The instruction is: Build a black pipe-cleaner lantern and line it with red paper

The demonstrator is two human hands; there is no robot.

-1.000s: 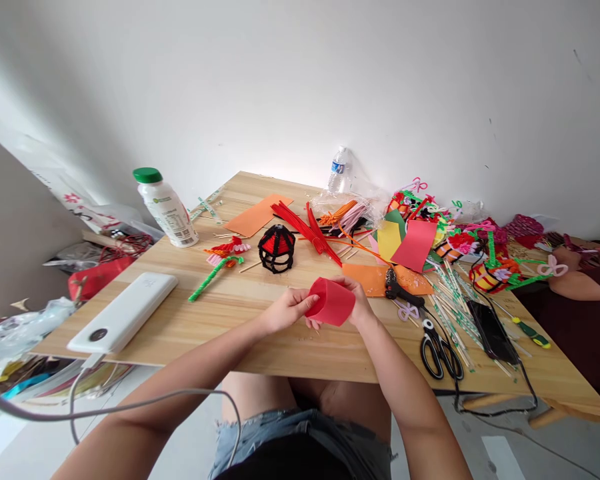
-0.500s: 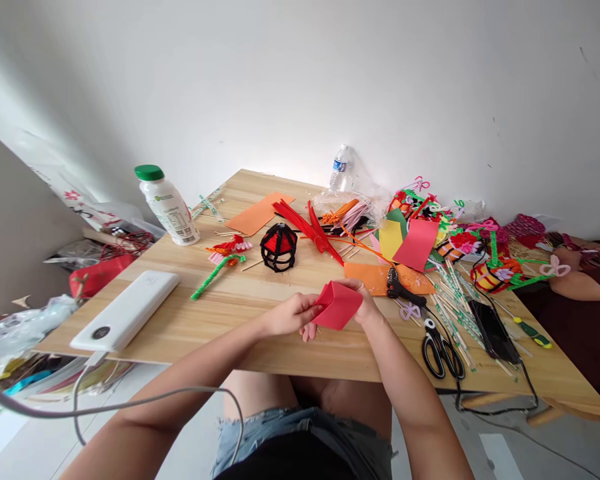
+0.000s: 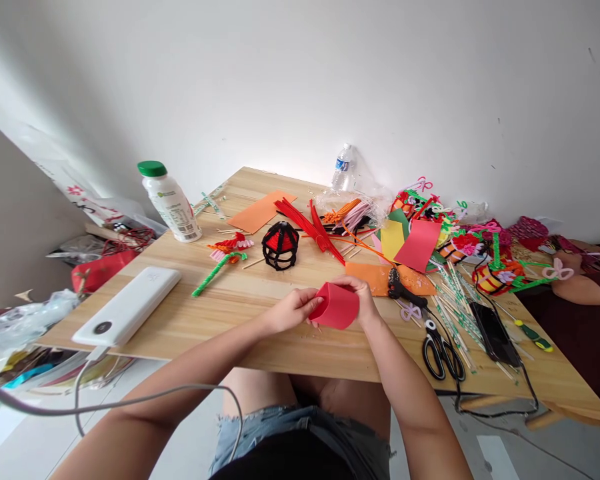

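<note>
Between my hands, above the front of the wooden table (image 3: 220, 333), is a piece of red paper (image 3: 337, 308) bent into a loop with an opening facing left. My left hand (image 3: 295, 310) pinches its left edge, thumb on top. Around its right side curls my right hand (image 3: 361, 297), its fingers partly hidden behind the paper. Behind them stands a small black frame with red panels (image 3: 280, 247), lantern-shaped. A bundle of red pipe cleaners (image 3: 313, 230) lies beyond it, and a green twisted pipe cleaner stem (image 3: 215, 277) rests to the left.
A white power bank (image 3: 127, 307) and a green-capped bottle (image 3: 173, 207) are on the left. To the right lie a glue gun (image 3: 404, 290) on orange paper, black scissors (image 3: 443, 353), a phone (image 3: 495, 333), a screwdriver (image 3: 534, 335) and many sticks. Another person's arm (image 3: 580, 283) is at far right.
The red paper has gone from a creased, folded shape to a rounder loop. My left hand has shifted slightly along its edge, and both hands still hold it.
</note>
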